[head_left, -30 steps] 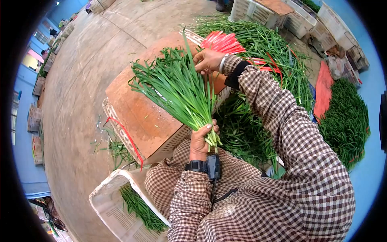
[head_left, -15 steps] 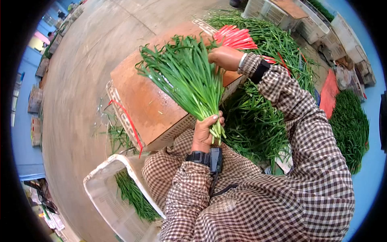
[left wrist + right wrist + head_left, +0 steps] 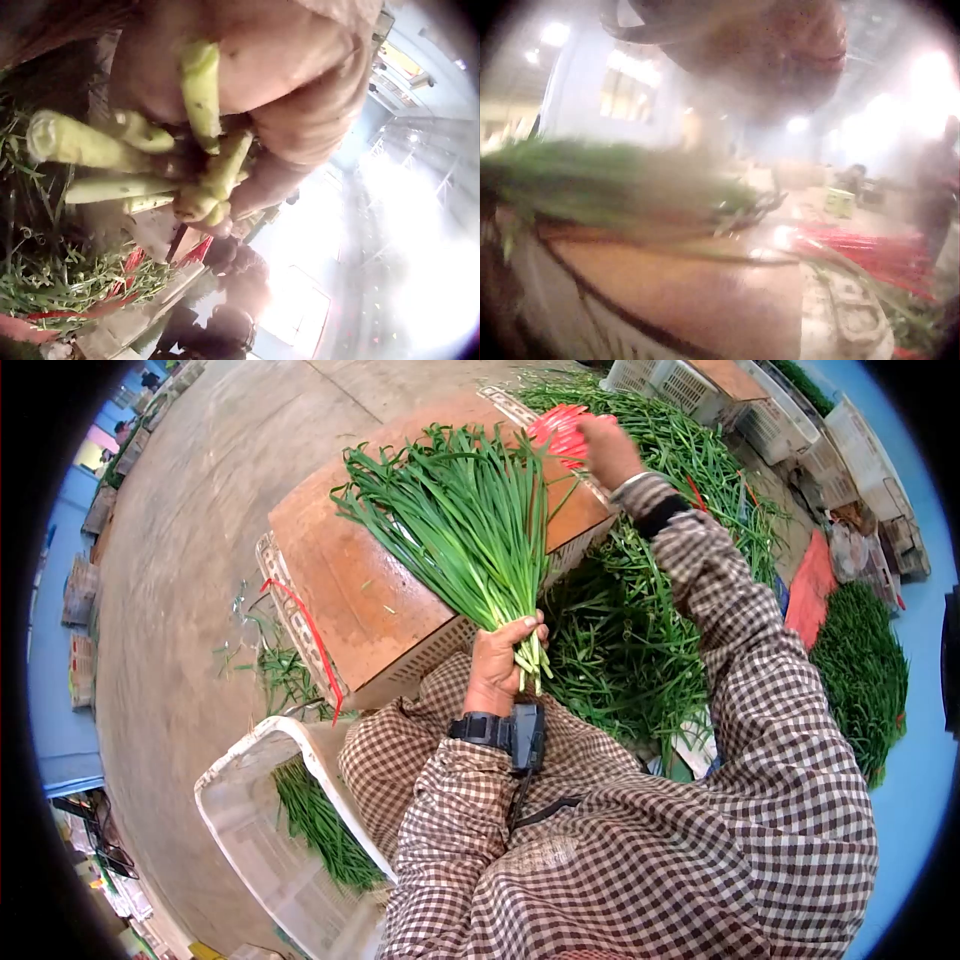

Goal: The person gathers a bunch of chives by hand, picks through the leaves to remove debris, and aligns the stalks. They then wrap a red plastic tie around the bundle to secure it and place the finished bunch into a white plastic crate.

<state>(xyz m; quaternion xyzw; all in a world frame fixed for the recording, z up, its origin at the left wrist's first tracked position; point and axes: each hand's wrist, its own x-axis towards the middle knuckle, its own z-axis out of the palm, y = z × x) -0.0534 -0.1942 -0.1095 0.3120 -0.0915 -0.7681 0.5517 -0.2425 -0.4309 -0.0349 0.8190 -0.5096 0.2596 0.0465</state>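
My left hand grips a fanned bunch of garlic chives low down, near the pale stem ends. Their leaves spread over the brown board. In the left wrist view, the cut stem ends stick out past the curled fingers of the left hand. My right hand is raised to the right of the leaf tips, beside a stack of red ties. It is blurred in both views, and I cannot tell whether it holds anything.
The board lies on a crate. A white plastic basket with more chives stands at lower left. Loose greens heap on the right, with a dark green pile beyond. More crates line the upper right.
My right hand has moved away from the leaves, up and to the right, to beside the red ties. The left hand keeps its grip on the bunch. The head view has shifted slightly.
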